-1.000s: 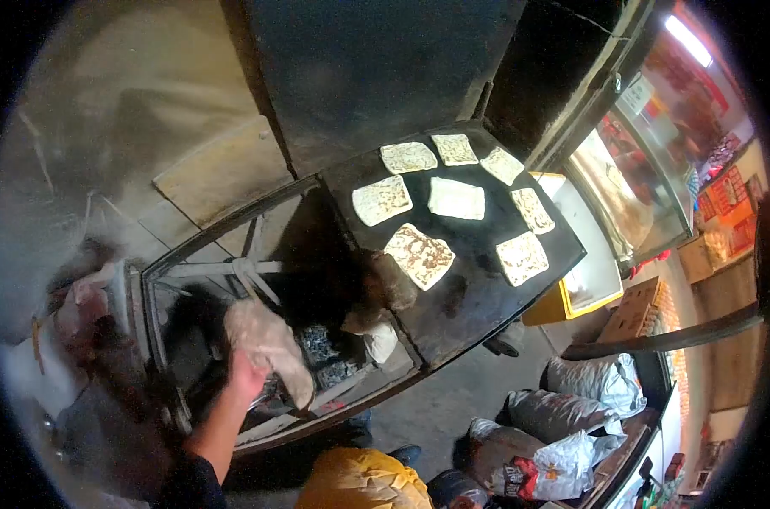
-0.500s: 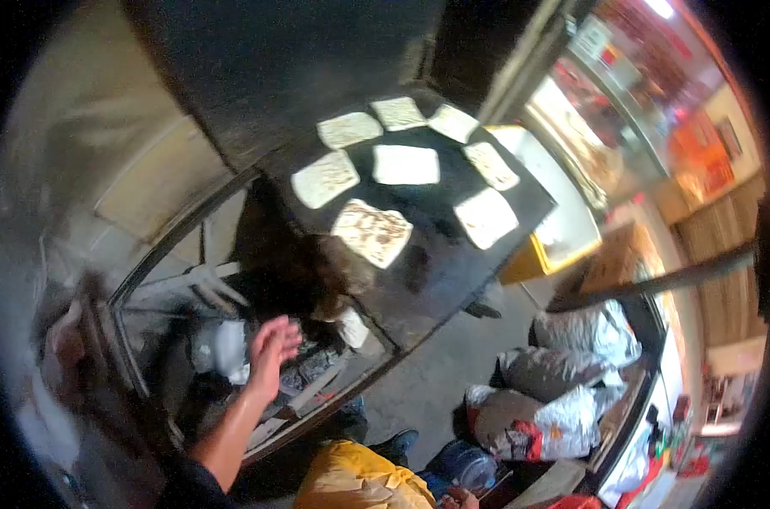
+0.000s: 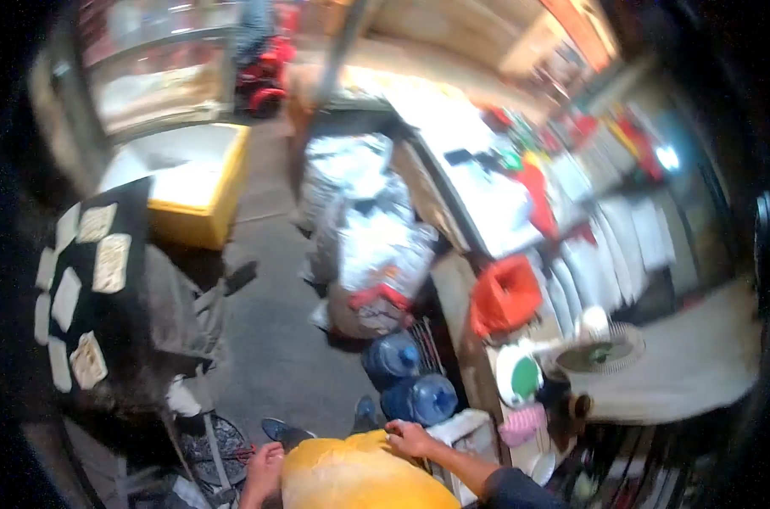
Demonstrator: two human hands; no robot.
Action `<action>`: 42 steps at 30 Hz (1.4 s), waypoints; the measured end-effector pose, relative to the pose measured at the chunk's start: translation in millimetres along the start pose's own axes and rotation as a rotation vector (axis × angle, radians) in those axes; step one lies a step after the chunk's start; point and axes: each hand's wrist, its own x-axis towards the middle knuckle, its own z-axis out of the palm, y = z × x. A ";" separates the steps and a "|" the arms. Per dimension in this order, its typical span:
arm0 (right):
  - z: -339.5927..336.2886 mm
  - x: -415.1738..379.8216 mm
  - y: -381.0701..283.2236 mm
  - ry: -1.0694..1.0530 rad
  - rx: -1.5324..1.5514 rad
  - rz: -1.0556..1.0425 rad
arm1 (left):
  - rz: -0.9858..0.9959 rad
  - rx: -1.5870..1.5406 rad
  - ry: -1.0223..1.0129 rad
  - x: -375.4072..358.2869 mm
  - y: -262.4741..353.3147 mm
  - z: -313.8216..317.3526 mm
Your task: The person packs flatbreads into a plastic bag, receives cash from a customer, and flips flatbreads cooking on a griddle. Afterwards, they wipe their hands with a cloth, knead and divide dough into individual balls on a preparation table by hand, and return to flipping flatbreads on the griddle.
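A large yellow cloth or apron (image 3: 351, 475) covers the person's front at the bottom of the view. My left hand (image 3: 265, 465) is beside its left edge, fingers somewhat curled; whether it holds anything is unclear. My right hand (image 3: 409, 439) lies at the yellow cloth's upper right edge with its fingers bent against it. On the dark griddle plate (image 3: 135, 339) at the left lie several flat pale pieces of dough, among them a browned one (image 3: 88, 360) near the front and a speckled one (image 3: 111, 263) farther back.
A yellow-edged white box (image 3: 194, 208) stands behind the griddle. Silvery sacks (image 3: 372, 254) and blue water bottles (image 3: 419, 399) are on the floor at the centre. A red bag (image 3: 505, 295), a fan (image 3: 601, 348) and a white counter (image 3: 461, 161) are to the right.
The view has swung right, so the griddle now sits at the far left. My left hand has come from over the griddle's lower frame to beside the yellow cloth. My right hand shows more fully.
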 end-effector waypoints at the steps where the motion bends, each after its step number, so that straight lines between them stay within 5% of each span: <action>1: 0.6 -5.0 23.0 0.013 0.041 0.054 | 0.058 0.012 0.020 15.3 -31.4 5.6; 7: -3.2 -37.7 161.7 0.099 0.227 0.199 | -0.424 -0.297 0.250 37.4 -60.1 28.5; 10: 4.1 -57.3 232.9 0.234 0.341 0.298 | -0.606 -0.092 0.025 47.9 -143.2 8.2; 12: 9.8 -70.6 271.2 0.371 0.590 0.388 | -0.568 -0.123 -0.042 45.1 -119.7 31.6; 15: -6.2 -90.3 295.2 0.745 1.157 0.839 | -0.506 -0.180 -0.060 32.8 -51.4 85.0; 19: -28.7 -112.0 368.2 1.384 0.547 0.969 | -0.465 -0.036 0.013 59.3 67.5 159.5; 20: -50.4 -118.8 374.7 1.394 0.750 0.992 | -0.398 -0.106 -0.009 58.1 91.1 174.2; 21: -64.8 -114.4 382.1 1.214 0.419 1.417 | -0.379 -0.105 0.019 59.5 105.5 184.1; 22: -34.0 -110.0 437.5 1.284 0.420 1.203 | -0.348 -0.068 -0.055 64.0 119.9 190.0; 23: -16.5 -106.3 486.1 1.257 0.759 1.070 | -0.305 -0.041 -0.100 69.2 131.1 187.3; 24: -17.1 -96.7 504.5 1.231 0.821 1.064 | -0.231 0.123 -0.120 84.2 107.8 178.9; 26: -33.5 -71.8 488.4 1.225 0.875 1.024 | -0.344 0.243 -0.157 81.4 133.9 179.8; 27: -43.7 -60.1 474.5 1.234 0.890 0.984 | -0.200 0.381 -0.198 93.0 104.6 164.5; 29: -64.3 -51.2 424.3 1.270 0.904 0.890 | -0.306 0.240 -0.164 84.5 127.6 158.2; 32: -78.6 -39.5 339.1 1.219 0.948 0.624 | 0.141 0.455 -0.003 95.5 71.8 141.4; 36: -90.5 -18.0 200.6 0.880 1.007 0.170 | -0.127 -0.399 -0.178 109.8 34.7 138.9; 42: -96.3 -13.5 -12.0 0.413 0.839 -0.439 | -0.115 -0.529 -0.136 50.3 177.3 142.3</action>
